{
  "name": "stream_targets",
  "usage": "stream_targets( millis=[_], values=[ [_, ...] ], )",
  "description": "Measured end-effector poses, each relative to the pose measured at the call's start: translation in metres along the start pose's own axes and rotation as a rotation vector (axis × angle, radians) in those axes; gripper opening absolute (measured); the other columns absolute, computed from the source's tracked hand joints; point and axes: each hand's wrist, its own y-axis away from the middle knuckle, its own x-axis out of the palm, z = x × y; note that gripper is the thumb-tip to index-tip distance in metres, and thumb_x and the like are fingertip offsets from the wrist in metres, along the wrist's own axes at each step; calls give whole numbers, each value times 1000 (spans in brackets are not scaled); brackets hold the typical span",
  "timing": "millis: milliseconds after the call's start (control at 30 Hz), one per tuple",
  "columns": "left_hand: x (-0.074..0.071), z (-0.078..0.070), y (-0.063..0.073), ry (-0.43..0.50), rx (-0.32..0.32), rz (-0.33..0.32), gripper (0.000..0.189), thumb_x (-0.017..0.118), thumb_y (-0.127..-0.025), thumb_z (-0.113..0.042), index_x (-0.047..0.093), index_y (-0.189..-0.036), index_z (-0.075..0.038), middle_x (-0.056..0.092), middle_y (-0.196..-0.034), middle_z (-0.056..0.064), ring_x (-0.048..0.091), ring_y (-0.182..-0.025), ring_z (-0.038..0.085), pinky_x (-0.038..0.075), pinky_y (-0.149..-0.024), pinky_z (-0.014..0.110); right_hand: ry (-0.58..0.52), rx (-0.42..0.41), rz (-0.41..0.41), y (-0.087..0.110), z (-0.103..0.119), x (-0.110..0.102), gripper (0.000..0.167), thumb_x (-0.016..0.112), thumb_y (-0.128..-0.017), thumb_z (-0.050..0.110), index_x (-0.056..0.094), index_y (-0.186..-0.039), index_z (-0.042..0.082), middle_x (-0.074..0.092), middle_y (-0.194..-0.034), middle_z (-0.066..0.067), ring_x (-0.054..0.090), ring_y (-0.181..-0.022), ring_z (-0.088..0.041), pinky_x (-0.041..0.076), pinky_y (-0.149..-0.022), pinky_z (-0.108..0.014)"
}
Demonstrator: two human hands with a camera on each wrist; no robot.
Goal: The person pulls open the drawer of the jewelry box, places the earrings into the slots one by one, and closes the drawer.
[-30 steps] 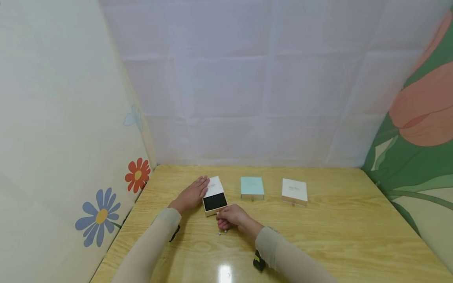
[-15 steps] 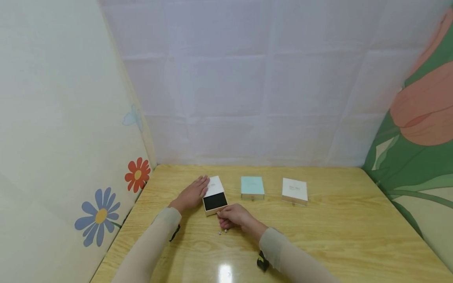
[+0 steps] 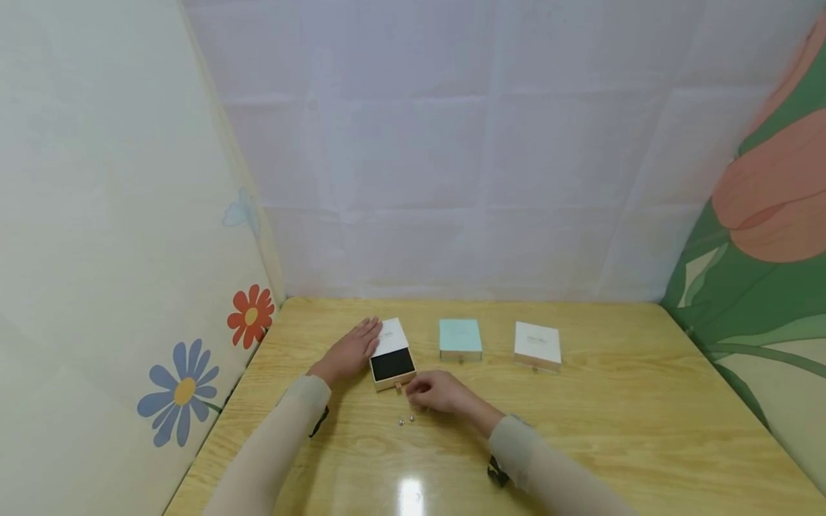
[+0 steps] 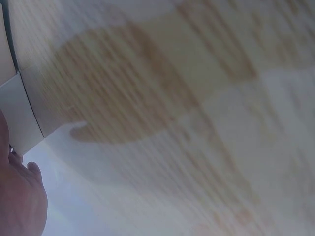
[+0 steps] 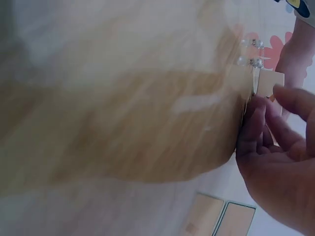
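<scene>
My left hand (image 3: 348, 351) rests with extended fingers on the left side of a white drawer box (image 3: 390, 338). In the left wrist view, part of that hand (image 4: 22, 196) shows beside the box side (image 4: 22, 113). The box's drawer (image 3: 393, 367) is pulled out toward me and shows a black lining. My right hand (image 3: 439, 390), fingers loosely bent, is just right of the drawer's pull tab (image 3: 398, 387). Its thumb and forefinger are parted near the tab (image 5: 270, 98) in the right wrist view. Two small pearl earrings (image 3: 411, 417) lie on the table in front of the drawer.
A mint-green box (image 3: 460, 337) and another white box (image 3: 538, 344) stand closed in a row to the right on the wooden table (image 3: 613, 423). A white cloth (image 3: 419, 143) hangs behind, and flower-printed cloths (image 3: 116, 215) flank the table.
My right hand has let go of the drawer's pull tab and moved slightly right, uncovering the tab. The drawer stays pulled out. My left hand keeps its place on the box.
</scene>
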Motion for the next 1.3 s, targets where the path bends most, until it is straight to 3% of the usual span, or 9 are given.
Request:
stream_targets(
  millis=[267,467,833,1300],
  values=[
    [2,2,-2,-25,25,-13,55,28,-113,-29,25,-159,2,23,-166,19,20,-154,36,18,-127,47,109,-93,142,5,-8,-7,27,81,-87,20,75,-113,17,63,-98,8,55,-90,-8,50,-82,-27],
    [-1,-1,-1,8,30,-18,55,28,-113,-28,27,-158,3,25,-165,21,20,-153,38,19,-126,49,148,-147,199,7,-10,-12,30,83,-84,16,76,-113,19,58,-100,7,52,-91,-7,48,-81,-24],
    [-4,-3,1,-15,1,7,55,28,-113,-29,25,-159,0,23,-166,17,19,-154,34,19,-127,46,185,-145,205,5,-12,-8,24,82,-85,15,78,-108,22,56,-98,9,50,-89,-5,46,-79,-22],
    [0,1,0,-38,23,0,55,28,-113,-29,26,-159,2,23,-166,18,20,-154,35,19,-127,46,188,-158,193,4,-10,-6,14,83,-85,16,81,-98,21,57,-90,11,49,-83,-3,46,-74,-21]
  ],
)
